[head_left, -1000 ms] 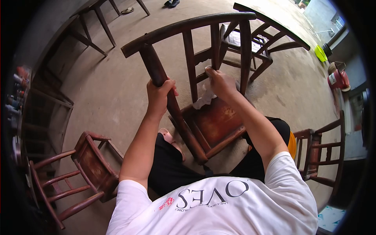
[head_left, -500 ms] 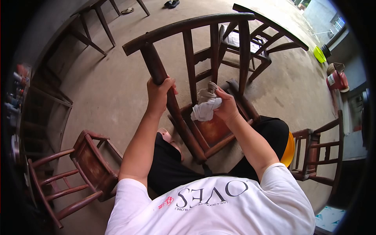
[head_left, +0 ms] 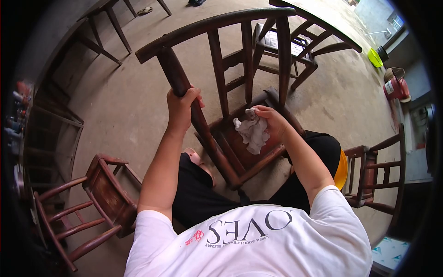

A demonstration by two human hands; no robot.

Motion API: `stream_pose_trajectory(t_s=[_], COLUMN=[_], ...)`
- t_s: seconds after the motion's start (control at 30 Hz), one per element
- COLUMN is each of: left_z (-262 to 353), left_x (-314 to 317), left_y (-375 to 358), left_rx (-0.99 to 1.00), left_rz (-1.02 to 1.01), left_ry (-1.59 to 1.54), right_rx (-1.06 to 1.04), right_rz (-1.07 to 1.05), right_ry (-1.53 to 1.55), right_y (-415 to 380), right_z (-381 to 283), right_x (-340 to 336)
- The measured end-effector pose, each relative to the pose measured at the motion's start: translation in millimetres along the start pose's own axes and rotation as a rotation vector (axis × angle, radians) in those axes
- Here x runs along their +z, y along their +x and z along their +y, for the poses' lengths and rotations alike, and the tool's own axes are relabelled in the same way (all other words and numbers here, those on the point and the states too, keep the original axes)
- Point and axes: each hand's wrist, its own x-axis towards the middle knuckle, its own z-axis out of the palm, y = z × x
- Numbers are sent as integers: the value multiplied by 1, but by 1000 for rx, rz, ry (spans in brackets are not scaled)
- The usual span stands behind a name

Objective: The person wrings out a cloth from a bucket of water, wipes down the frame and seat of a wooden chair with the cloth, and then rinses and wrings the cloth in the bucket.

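A dark brown wooden chair (head_left: 220,138) stands tilted between my knees, its curved top rail (head_left: 212,28) pointing away from me. My left hand (head_left: 181,107) is wrapped round the chair's left back post, part of the way below the top rail. In my right hand (head_left: 273,121) is a crumpled whitish cloth (head_left: 253,131), pinched between thumb and fingers. The cloth hangs loosely over the reddish-brown seat (head_left: 249,152), covering part of it from view.
Another wooden chair (head_left: 318,34) stands just beyond. Small chairs are at left (head_left: 108,189) and right (head_left: 369,177). A yellow rounded object (head_left: 341,171) shows beside my right leg. A red bucket (head_left: 397,87) and a lime-green basin (head_left: 374,57) sit along the right wall.
My right hand has moved slightly nearer to me and right, and the cloth now hangs more spread out. The left hand keeps its hold while the chair's top leans a little leftward.
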Motion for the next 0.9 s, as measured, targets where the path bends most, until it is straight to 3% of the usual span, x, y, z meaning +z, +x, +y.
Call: stream_pose_trajectory(t_s=[0.07,0.1,0.13,0.2,0.27,0.3,0.4,0.43,0.53,0.6,0.63,0.67,0.73,0.83,0.9], left_z=[1,2,2,3,2,2,2,2,3,2,2,2,1,1,2], left_x=[1,1,1,1,2,2,1,1,2,1,2,2,1,2,2], left_y=[1,0,0,0,-1,-1,0,1,-1,-2,-1,0,0,-1,-2], left_rx=[-1,-2,-2,-11,-18,-24,-22,-21,-13,-14,-16,-13,-13,-25,-29], left_rz=[6,4,1,8,15,17,12,5,9,10,12,11,23,25,30], left_ry=[-2,3,8,7,6,-4,-5,-2,8,3,-4,-5,-27,-6,-1], right_rx=[12,-102,-100,-191,-368,-404,-386,-391,-409,-382,-557,-560,-1122,-1244,-1130], right_rz=[239,283,285,597,550,410,293,298,222,362,412,413,473,455,495], right_ry=[-564,-836,-835,-1732,-1637,-1582,-1990,-1989,-1875,-1590,-1586,-1587,-1606,-1764,-1888], right_y=[10,11,5,-9,-8,-16,-37,-34,-23,-17,-18,-16,-7,5,24], right_z=[-5,-5,-6,-10,0,5,27,29,27,15,8,-1,-21,-51,-48], right_x=[-21,-17,-16,-6,-4,6,31,27,15,18,29,40,61,90,85])
